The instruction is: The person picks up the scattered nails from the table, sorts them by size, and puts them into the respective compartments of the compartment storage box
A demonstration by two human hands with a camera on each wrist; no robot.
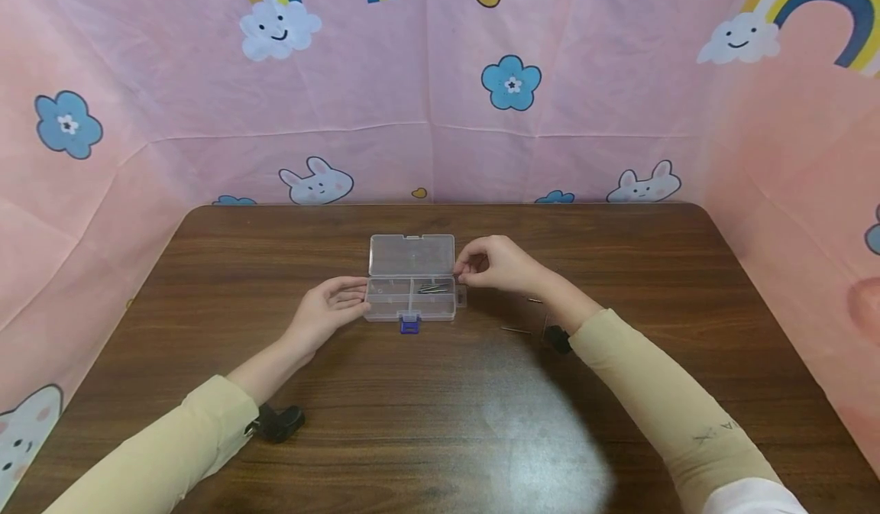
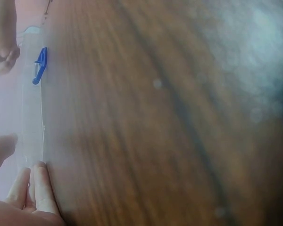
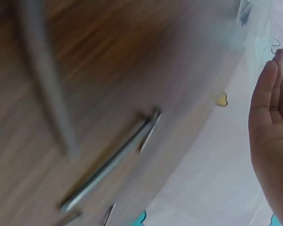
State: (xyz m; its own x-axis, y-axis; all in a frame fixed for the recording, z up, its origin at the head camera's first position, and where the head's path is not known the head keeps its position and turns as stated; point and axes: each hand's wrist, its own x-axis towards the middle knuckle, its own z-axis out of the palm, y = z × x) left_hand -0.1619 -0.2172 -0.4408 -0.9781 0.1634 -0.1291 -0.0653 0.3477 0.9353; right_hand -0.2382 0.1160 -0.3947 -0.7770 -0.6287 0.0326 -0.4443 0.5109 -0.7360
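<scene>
A clear plastic divided box [image 1: 388,317] stands on the table with its lid [image 1: 412,256] raised at the back and a blue latch [image 1: 409,324] at the front. Several thin metal rods [image 1: 433,289] lie in its back right compartment. My left hand [image 1: 326,308] touches the box's left end with fairly straight fingers, thumb near the front corner. At the box's right end is my right hand [image 1: 502,263], fingertips close to the hinge corner. Its fingers [image 3: 264,94] look relaxed in the right wrist view, and no held thing shows there.
Loose metal rods [image 1: 516,330] lie on the brown table [image 1: 412,422] right of the box, below the right forearm. One rod [image 3: 108,165] appears bent at its end. A pink patterned cloth [image 1: 385,94] hangs around the table's back and sides.
</scene>
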